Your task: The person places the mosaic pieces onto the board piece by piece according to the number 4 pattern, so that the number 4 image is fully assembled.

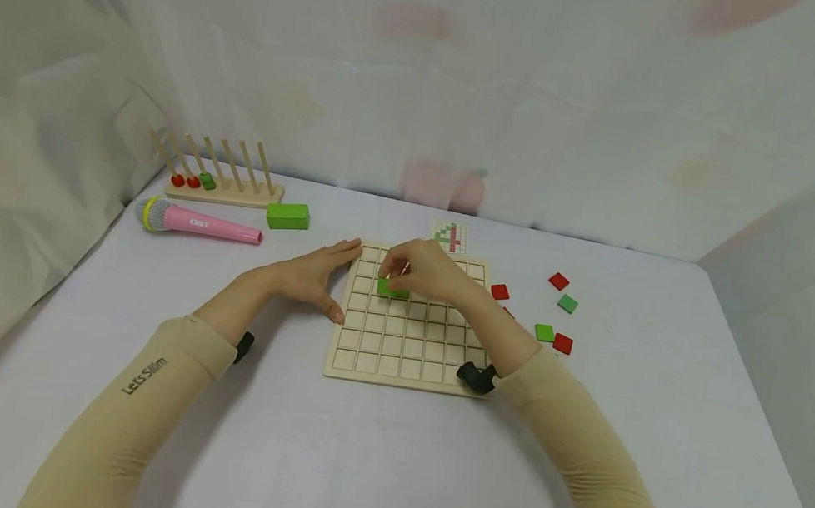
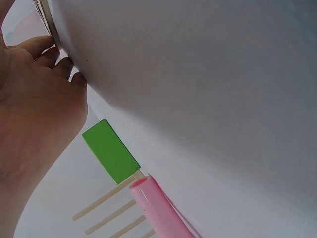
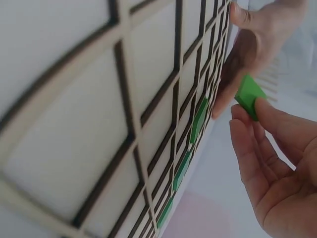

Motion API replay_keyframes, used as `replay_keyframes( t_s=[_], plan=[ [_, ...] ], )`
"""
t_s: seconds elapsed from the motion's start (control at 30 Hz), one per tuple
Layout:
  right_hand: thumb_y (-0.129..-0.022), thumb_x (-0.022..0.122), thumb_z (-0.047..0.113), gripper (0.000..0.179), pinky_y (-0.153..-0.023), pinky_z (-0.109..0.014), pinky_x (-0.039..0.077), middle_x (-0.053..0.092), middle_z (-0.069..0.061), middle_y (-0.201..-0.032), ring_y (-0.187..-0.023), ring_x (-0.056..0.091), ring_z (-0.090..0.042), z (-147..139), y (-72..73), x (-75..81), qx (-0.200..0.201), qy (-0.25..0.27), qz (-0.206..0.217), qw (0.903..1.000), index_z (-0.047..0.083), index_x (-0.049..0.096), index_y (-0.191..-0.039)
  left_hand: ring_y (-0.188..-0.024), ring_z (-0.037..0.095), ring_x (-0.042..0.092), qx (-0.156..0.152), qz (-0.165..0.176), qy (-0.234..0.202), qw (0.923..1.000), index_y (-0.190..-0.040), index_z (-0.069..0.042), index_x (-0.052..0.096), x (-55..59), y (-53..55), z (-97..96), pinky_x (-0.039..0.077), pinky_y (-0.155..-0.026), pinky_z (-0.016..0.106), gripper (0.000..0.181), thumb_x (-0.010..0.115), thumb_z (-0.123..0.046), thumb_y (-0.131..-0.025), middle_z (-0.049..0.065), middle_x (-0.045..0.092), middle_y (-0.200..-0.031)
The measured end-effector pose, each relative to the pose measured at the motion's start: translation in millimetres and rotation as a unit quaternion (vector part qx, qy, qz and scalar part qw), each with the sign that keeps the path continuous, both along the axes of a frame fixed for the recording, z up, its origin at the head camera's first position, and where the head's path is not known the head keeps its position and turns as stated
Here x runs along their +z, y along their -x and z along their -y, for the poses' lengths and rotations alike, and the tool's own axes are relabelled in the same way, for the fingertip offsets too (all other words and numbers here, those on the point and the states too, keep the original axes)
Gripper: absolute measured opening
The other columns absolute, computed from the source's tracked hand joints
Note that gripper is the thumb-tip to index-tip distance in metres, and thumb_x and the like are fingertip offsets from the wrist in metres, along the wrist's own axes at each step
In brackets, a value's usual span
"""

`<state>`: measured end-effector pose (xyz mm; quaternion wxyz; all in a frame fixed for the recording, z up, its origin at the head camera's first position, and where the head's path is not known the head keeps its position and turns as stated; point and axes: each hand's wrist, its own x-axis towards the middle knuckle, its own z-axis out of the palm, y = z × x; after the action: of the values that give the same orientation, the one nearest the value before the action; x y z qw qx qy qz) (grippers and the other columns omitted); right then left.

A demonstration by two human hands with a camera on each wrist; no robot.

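My right hand (image 1: 427, 270) pinches a small green square tile (image 3: 249, 94) between thumb and fingers, just above the wooden grid board (image 1: 369, 364). In the right wrist view, several green tiles, such as this one (image 3: 199, 120), lie in the board's cells. My left hand (image 1: 308, 276) rests at the board's left edge, its fingers spread and nothing held. The fingertips touch the edge near the far left corner, and the thumb touches it lower down. The right hand hides part of the board in the head view.
Right of the board lie loose red tiles (image 1: 562, 344) and green tiles (image 1: 544, 332). A pattern card (image 1: 449, 236) sits behind it. To the left are a green block (image 1: 288, 216), a pink toy microphone (image 1: 207, 224) and a wooden peg rack (image 1: 225, 196) with red and green beads.
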<state>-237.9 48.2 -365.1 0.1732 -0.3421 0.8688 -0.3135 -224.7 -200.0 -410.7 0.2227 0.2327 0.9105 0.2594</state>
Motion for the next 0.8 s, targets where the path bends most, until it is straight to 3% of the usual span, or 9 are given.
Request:
replay_keyframes(
  t_s=[0.17, 0.37, 0.8],
  plan=[
    [-0.088, 0.069, 0.005, 0.012, -0.073, -0.022, 0.053, 0.074, -0.006, -0.091, -0.084, 0.067, -0.016, 7, -2.3, -2.5, 0.012, -0.019, 0.008, 0.9997, 0.01, 0.075, -0.098, -0.157, 0.035, -0.003, -0.003, -0.006, -0.001, 1.0, -0.159, -0.004, 0.01, -0.5, 0.7, -0.2, 0.007, -0.126, 0.058, 0.128, 0.089, -0.043, -0.067, 0.01, 0.001, -0.17],
    [-0.088, 0.068, 0.005, 0.011, -0.067, -0.02, 0.05, 0.072, -0.003, -0.085, -0.075, 0.064, -0.012, 11, -6.9, -8.1, -0.002, -0.042, 0.014, 0.999, 0.011, 0.074, -0.094, -0.157, 0.036, -0.003, -0.004, -0.007, -0.003, 1.0, -0.159, -0.003, 0.01, -0.4, -0.1, -0.3, 0.006, -0.126, 0.058, 0.127, 0.089, -0.042, -0.067, 0.011, 0.001, -0.17],
    [-0.086, 0.073, 0.009, 0.005, -0.068, -0.02, 0.05, 0.074, -0.003, -0.084, -0.075, 0.065, -0.011, 16, -7.6, -15.9, 0.001, -0.061, -0.026, 0.9978, 0.01, 0.075, -0.09, -0.157, 0.035, -0.003, 0.0, -0.003, -0.002, 1.0, -0.159, -0.004, 0.01, 1.7, -1.7, -0.3, 0.006, -0.126, 0.058, 0.127, 0.089, -0.042, -0.068, 0.009, 0.001, -0.17]
  ],
)
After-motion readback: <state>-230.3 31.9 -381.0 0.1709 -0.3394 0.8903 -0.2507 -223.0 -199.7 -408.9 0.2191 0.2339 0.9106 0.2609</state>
